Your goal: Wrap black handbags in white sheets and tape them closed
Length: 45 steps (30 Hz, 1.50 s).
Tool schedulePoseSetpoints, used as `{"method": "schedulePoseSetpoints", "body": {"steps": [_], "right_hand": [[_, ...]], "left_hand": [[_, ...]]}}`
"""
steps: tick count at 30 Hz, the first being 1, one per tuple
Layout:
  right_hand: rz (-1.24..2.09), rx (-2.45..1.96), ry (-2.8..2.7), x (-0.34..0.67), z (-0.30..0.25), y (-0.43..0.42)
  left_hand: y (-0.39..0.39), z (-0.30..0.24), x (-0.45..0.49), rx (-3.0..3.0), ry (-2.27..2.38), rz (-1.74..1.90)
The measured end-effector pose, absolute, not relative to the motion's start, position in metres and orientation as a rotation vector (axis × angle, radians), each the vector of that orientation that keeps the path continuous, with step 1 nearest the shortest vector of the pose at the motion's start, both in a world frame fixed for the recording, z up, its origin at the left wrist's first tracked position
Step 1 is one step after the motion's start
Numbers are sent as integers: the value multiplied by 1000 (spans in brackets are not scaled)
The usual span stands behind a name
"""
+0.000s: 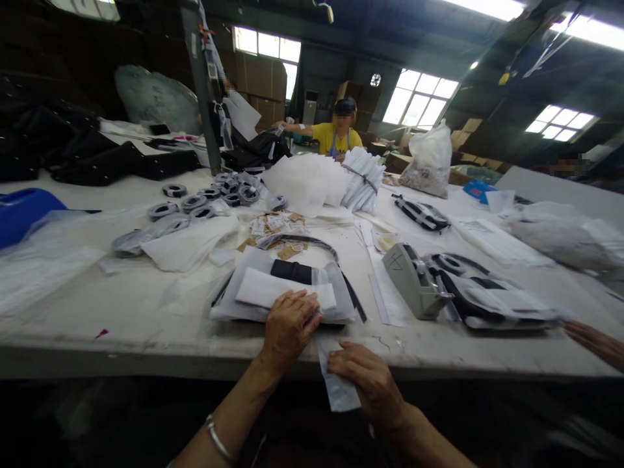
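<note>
My left hand (288, 328) lies palm down on a stack of clear plastic bags holding white and black folded items (287, 286) near the table's front edge, its fingers curled over the stack's near edge. My right hand (365, 380) is closed on a small clear plastic bag (338, 390) that hangs over the table edge just right of the stack. A black strap (353, 296) runs along the stack's right side.
A grey tape dispenser (412, 279) stands right of the stack, beside more bagged goods (497, 299). Rolls of tape (195, 201), paper tags (275, 227) and white sheets (312, 179) lie further back. A person in yellow (336, 136) works across the table. Another person's hand (597, 341) enters at right.
</note>
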State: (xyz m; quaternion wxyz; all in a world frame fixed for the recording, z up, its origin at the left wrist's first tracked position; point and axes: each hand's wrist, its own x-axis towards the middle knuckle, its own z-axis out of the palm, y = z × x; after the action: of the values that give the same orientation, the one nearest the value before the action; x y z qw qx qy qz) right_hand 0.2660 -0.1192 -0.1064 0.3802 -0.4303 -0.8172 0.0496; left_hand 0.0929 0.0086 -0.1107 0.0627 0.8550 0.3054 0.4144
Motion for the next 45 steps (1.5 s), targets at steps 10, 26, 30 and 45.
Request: {"method": "schedulePoseSetpoints", "body": {"steps": [10, 26, 30, 45], "right_hand": [[-146, -1086, -2302, 270, -47, -77], [678, -1712, -2097, 285, -35, 17], [799, -1705, -2022, 291, -47, 25], [818, -1831, -1759, 287, -72, 27]], "left_hand": [[5, -113, 94, 2599, 940, 1272], [2, -104, 102, 2403, 1032, 1372], [5, -107, 109, 2417, 1084, 1453], [8, -109, 103, 2678, 1026, 1297]]}}
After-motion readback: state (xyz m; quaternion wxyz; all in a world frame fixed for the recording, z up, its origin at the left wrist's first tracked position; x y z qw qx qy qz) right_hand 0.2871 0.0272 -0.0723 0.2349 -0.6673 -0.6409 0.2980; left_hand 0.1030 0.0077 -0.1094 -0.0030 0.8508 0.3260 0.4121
